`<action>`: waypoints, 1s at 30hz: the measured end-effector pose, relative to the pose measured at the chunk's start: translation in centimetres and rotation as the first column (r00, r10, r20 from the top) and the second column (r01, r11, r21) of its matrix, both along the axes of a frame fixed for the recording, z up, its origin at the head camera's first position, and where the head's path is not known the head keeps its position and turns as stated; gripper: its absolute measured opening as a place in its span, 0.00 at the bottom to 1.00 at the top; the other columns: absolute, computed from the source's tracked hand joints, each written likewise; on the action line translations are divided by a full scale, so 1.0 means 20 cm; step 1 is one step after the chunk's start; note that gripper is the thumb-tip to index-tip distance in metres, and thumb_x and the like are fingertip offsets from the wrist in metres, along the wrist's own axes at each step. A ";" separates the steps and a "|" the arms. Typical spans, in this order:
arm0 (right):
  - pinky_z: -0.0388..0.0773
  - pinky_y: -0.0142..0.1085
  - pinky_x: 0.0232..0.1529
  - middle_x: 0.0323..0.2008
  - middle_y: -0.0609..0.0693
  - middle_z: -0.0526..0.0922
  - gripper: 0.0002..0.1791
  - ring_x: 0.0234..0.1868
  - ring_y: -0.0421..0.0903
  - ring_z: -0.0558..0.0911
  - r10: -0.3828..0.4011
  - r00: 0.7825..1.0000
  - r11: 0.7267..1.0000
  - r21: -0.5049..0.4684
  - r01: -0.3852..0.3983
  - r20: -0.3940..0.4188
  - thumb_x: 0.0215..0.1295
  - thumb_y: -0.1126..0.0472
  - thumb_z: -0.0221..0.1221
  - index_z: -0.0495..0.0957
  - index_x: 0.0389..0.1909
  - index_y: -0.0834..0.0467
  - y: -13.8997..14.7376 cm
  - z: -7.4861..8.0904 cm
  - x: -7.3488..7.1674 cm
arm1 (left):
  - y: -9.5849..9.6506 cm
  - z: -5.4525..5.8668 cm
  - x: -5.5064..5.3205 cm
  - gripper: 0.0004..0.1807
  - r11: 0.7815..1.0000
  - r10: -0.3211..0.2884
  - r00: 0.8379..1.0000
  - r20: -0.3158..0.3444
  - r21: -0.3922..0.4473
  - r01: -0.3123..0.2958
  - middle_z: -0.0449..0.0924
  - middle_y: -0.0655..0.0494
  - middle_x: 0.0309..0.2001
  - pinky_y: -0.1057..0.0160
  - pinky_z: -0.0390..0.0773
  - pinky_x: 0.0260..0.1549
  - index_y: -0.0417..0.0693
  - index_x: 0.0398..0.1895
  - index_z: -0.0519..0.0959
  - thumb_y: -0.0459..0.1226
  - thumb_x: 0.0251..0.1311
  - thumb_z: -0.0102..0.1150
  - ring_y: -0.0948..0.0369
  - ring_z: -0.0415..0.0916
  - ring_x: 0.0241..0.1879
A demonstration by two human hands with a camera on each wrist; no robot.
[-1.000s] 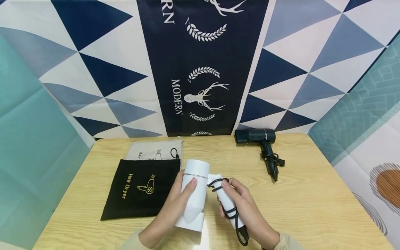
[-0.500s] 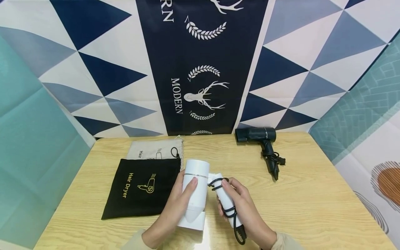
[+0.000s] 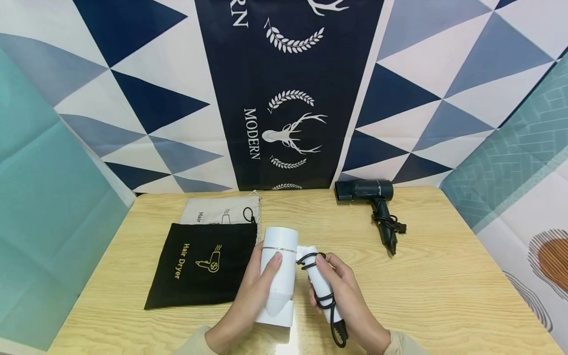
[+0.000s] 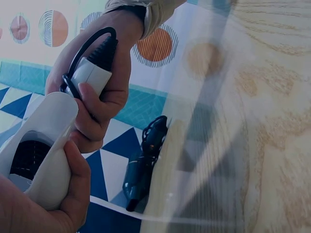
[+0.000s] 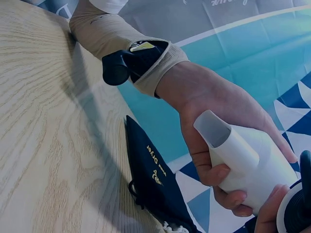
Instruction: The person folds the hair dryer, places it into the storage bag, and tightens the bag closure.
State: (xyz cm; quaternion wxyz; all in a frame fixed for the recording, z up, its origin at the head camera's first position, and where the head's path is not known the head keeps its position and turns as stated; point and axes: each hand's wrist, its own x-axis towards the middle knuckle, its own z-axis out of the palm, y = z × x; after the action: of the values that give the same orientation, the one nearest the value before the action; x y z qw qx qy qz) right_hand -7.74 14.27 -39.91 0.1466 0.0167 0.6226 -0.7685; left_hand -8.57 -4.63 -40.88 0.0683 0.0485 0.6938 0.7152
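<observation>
A white hair dryer (image 3: 279,276) is held over the near part of the table, its nozzle end toward me. My left hand (image 3: 253,293) grips its barrel, thumb on top. My right hand (image 3: 348,293) holds the handle (image 3: 321,281), which a black cord (image 3: 326,299) wraps round. In the left wrist view the flattened nozzle (image 4: 51,114) is in front, with the right hand (image 4: 107,104) round the handle end behind it. The right wrist view has the left hand's (image 5: 221,109) fingers curled round the white barrel (image 5: 267,160).
On the wooden table (image 3: 426,296), a black pouch (image 3: 195,288) printed "Hair Dryer" lies at left, overlapping a light grey pouch (image 3: 208,207). A black hair dryer (image 3: 368,190) with its cord wrapped lies at the back right. Patterned cloth (image 3: 177,98) walls the back.
The white hair dryer's nozzle end has swung slightly to the right. Both hands keep their grips, and the whole head view has shifted a little.
</observation>
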 end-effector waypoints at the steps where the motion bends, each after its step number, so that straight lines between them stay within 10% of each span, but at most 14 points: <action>1: 0.73 0.34 0.17 0.24 0.57 0.77 0.25 0.18 0.45 0.77 -0.003 1.000 1.000 0.002 0.003 0.001 0.77 0.43 0.48 0.64 0.46 0.65 0.00 0.00 0.00 | 0.00 0.00 0.00 0.30 1.000 0.004 1.000 0.000 -0.001 -0.004 0.73 0.44 0.48 0.54 0.78 0.39 0.49 0.73 0.56 0.50 0.75 0.46 0.54 0.76 0.40; 30: 0.74 0.33 0.25 0.30 0.58 0.76 0.25 0.28 0.46 0.77 -0.216 0.976 0.975 0.061 0.214 0.027 0.75 0.42 0.50 0.64 0.45 0.63 -0.08 -0.03 0.06 | 0.09 -0.04 0.09 0.25 0.994 0.101 0.994 -0.030 0.050 -0.100 0.74 0.44 0.47 0.57 0.80 0.35 0.47 0.70 0.59 0.45 0.76 0.47 0.54 0.77 0.39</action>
State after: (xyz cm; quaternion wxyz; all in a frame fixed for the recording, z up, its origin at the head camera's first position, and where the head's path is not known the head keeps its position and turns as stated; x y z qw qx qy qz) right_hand -6.44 12.63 -40.46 0.0727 0.1010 0.6366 -0.7611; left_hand -6.77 -2.79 -41.75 0.0196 0.0268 0.6788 0.7336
